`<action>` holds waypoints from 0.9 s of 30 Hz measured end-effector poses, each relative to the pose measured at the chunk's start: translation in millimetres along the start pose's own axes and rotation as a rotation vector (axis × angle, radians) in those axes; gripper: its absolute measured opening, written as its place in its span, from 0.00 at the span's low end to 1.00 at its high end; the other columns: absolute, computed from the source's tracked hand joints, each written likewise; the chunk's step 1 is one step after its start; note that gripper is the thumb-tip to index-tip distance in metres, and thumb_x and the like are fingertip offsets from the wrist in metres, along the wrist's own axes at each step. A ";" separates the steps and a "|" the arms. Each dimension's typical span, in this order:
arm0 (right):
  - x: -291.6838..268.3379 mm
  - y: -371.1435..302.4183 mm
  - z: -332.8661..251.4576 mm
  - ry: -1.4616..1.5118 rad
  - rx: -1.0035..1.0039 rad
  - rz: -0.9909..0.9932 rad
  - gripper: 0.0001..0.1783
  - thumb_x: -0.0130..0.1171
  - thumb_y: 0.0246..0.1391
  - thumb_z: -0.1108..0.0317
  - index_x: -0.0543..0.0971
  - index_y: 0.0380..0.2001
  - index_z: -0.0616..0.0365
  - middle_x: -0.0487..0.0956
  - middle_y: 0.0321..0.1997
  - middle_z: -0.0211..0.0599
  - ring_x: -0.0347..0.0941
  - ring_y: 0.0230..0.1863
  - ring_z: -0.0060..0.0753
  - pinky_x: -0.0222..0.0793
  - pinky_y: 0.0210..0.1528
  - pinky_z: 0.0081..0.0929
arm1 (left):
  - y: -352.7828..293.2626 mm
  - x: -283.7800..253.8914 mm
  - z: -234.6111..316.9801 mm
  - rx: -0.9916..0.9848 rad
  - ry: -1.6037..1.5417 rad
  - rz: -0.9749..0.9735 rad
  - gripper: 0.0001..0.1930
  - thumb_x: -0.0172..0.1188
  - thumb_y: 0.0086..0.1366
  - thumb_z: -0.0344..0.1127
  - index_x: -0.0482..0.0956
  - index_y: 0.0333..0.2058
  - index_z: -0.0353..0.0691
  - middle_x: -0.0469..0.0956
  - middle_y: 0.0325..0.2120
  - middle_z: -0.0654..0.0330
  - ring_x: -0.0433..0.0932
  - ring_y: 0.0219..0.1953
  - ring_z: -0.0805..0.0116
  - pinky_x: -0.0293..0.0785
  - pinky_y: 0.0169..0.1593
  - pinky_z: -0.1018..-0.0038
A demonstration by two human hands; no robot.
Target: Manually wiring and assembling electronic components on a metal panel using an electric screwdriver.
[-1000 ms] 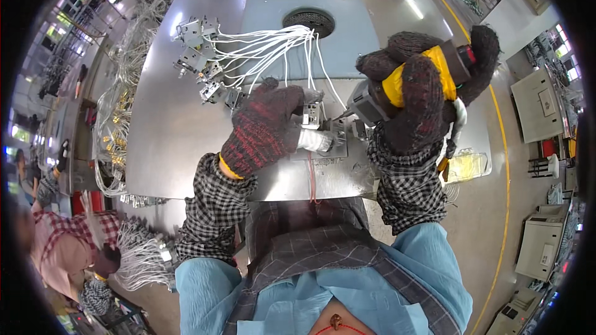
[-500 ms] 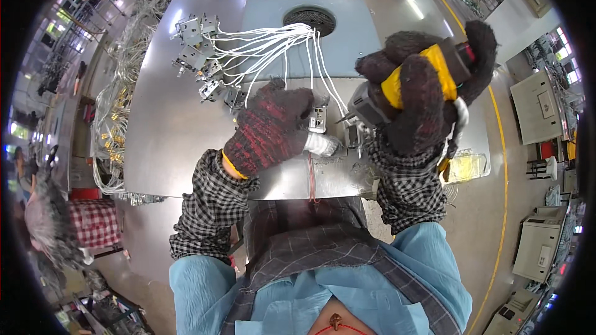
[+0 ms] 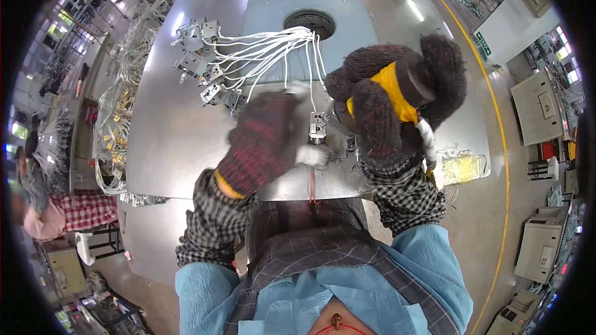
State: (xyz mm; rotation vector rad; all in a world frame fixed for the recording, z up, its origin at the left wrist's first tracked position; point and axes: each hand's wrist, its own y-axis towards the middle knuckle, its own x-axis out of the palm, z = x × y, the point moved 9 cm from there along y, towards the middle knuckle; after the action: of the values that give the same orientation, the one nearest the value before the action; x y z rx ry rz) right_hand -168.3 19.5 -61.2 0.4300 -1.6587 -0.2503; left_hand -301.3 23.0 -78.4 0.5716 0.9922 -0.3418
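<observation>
My left hand (image 3: 261,142), in a dark red-and-black knit glove with white fingertip covers, is blurred. Its thumb and a raised fingertip stand apart, with nothing seen between them. Close to the thumb is a small metal switch-like box (image 3: 318,124) on a white wire, near a metal fixture (image 3: 352,146) at the table's front. A dark knit glove also covers my right hand (image 3: 375,127), wrapped round a yellow-and-black handheld power tool (image 3: 392,92). The tool's front end is beside the box; its tip cannot be made out.
White wires (image 3: 279,38) run from a round hole (image 3: 310,20) in a blue-grey panel to several metal boxes (image 3: 202,56) at the left. The metal table (image 3: 167,149) has a clear yellowish plastic piece (image 3: 462,169) at its right edge. Wire bundles (image 3: 115,124) hang at the far left.
My right hand and the tool have moved left and slightly nearer. My left hand's fingers have shifted away from the box, which shows more fully. A person at the far left has changed posture.
</observation>
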 end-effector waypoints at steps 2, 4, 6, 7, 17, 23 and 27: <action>1.5 0.3 -12.8 -0.302 -0.130 0.008 0.31 0.57 0.59 0.53 0.63 0.62 0.52 0.74 0.53 0.56 0.78 0.48 0.50 0.79 0.46 0.51 | -20.5 -12.2 -17.2 -0.175 0.244 0.067 0.46 0.71 0.42 0.63 0.70 0.57 0.43 0.73 0.49 0.45 0.72 0.52 0.43 0.69 0.53 0.54; 9.8 0.1 -23.9 -0.605 -0.258 0.014 0.31 0.59 0.58 0.57 0.62 0.62 0.50 0.75 0.51 0.55 0.78 0.47 0.50 0.80 0.45 0.51 | -33.4 -0.8 -32.3 -0.292 0.363 -0.002 0.42 0.71 0.45 0.59 0.72 0.56 0.43 0.73 0.50 0.45 0.72 0.53 0.43 0.69 0.53 0.52; 24.8 3.6 -19.6 -0.875 -0.357 -0.004 0.32 0.61 0.57 0.60 0.62 0.62 0.47 0.76 0.49 0.54 0.79 0.45 0.49 0.81 0.44 0.50 | -49.5 4.9 -51.0 -0.301 0.361 0.015 0.38 0.71 0.47 0.55 0.73 0.54 0.42 0.72 0.51 0.45 0.72 0.52 0.44 0.70 0.53 0.52; 30.9 3.0 -20.8 -1.022 -0.417 -0.007 0.32 0.62 0.57 0.62 0.61 0.62 0.46 0.77 0.48 0.53 0.79 0.44 0.48 0.81 0.43 0.50 | -51.3 8.0 -55.2 -0.281 0.339 0.017 0.34 0.71 0.49 0.52 0.74 0.53 0.42 0.72 0.51 0.45 0.73 0.51 0.45 0.70 0.52 0.52; 43.8 1.4 -21.6 -1.160 -0.506 -0.058 0.38 0.62 0.53 0.76 0.57 0.63 0.44 0.77 0.41 0.44 0.78 0.37 0.35 0.80 0.38 0.33 | -53.8 -7.8 -81.8 -0.323 -0.686 0.102 0.19 0.60 0.61 0.28 0.73 0.52 0.40 0.79 0.37 0.57 0.78 0.37 0.69 0.74 0.43 0.75; 41.4 2.8 -18.1 -1.078 -0.526 -0.030 0.38 0.60 0.51 0.82 0.58 0.63 0.48 0.68 0.33 0.31 0.72 0.37 0.28 0.79 0.38 0.30 | -32.0 -21.2 -36.8 -0.099 -0.567 0.148 0.26 0.62 0.62 0.31 0.67 0.58 0.36 0.77 0.44 0.56 0.77 0.43 0.68 0.74 0.48 0.73; 11.0 11.4 -19.4 -0.787 -0.334 -0.008 0.37 0.60 0.52 0.83 0.59 0.63 0.49 0.68 0.37 0.33 0.73 0.37 0.27 0.79 0.37 0.28 | -33.3 11.8 -23.6 -0.032 -0.547 0.057 0.37 0.71 0.54 0.38 0.65 0.61 0.39 0.78 0.44 0.53 0.80 0.43 0.65 0.77 0.44 0.71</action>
State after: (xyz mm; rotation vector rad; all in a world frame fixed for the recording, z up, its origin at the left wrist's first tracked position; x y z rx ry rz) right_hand -151.7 26.8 -44.0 0.0725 -2.3217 -0.7627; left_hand -328.7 10.1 -108.2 0.4415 0.4527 -0.4033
